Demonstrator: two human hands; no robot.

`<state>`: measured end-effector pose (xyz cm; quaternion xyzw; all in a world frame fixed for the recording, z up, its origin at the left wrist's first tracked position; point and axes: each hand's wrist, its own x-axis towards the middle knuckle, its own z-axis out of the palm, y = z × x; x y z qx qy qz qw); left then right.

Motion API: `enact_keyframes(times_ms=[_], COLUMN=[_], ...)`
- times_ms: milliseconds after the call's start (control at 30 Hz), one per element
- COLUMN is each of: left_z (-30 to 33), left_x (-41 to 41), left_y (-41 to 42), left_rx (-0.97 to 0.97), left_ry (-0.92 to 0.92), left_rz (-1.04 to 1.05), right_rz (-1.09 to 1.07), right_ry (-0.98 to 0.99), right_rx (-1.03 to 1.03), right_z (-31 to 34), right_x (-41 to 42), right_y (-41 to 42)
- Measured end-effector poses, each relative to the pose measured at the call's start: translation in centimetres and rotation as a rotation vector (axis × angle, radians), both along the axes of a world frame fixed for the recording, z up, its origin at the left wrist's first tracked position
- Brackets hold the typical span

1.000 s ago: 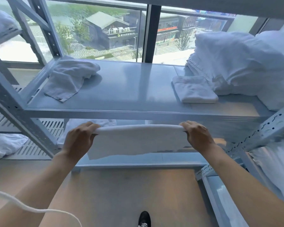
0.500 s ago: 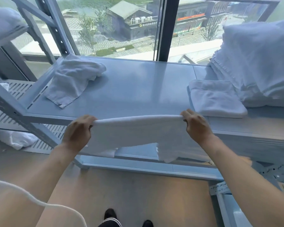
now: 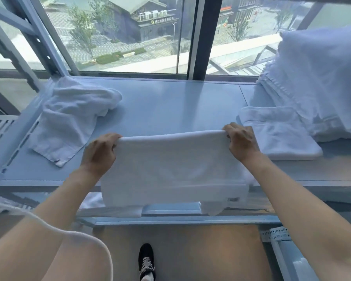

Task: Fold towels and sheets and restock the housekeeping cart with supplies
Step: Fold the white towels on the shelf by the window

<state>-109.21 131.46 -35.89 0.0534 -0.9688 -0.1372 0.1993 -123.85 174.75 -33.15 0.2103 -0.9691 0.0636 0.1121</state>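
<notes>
Head cam was looking down over a grey metal shelf [image 3: 170, 106] by a big window [image 3: 130, 33]. Both hands were out in front, each grabbing one top corner of a white towel [image 3: 170, 167]. The left hand [image 3: 98, 154] had its fingers curled over the left corner, and the right hand [image 3: 240, 141] was doing the same on the right corner, so the top edge was pulled pretty much straight between them. That towel hung down over the shelf's front edge, and its bottom part dropped past the lip toward the lower shelf [image 3: 170, 219].

Off to the left on the same shelf sat a crumpled towel [image 3: 69, 120], all bunched up at the back with one corner flopped toward the front. On the right there was a folded towel [image 3: 278, 134] lying flat, just beside the right hand; couldn't tell if they were touching. Behind that was a tall stack of linens [image 3: 320, 82] at the right end.

Down at the bottom you could see one black shoe [image 3: 146, 260] on the brownish floor [image 3: 190, 250], plus a white cord [image 3: 73, 234] looping across the left forearm.
</notes>
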Motion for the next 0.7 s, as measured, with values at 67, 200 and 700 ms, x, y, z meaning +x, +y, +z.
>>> enact_keyframes(times_ms=[67,200,700], left_z=[0.6,1.2,-4.5], left_x=[-2.5,-6.6,-0.4], left_y=[-1.1,-3.0,10.6], left_rx=[-0.037,-0.105,-0.237], left_ry=[-0.017,-0.003,-0.273], left_rz=[-0.038,-0.079,-0.441], right_rz=[-0.057,-0.157,0.288], right_ry=[-0.003,0.023,-0.274], right_rx=[-0.008,-0.067,-0.091], right_z=[0.0,-0.5,-6.4], right_x=[-1.2,-1.7,8.4], right_y=[-1.2,-2.9,-9.4])
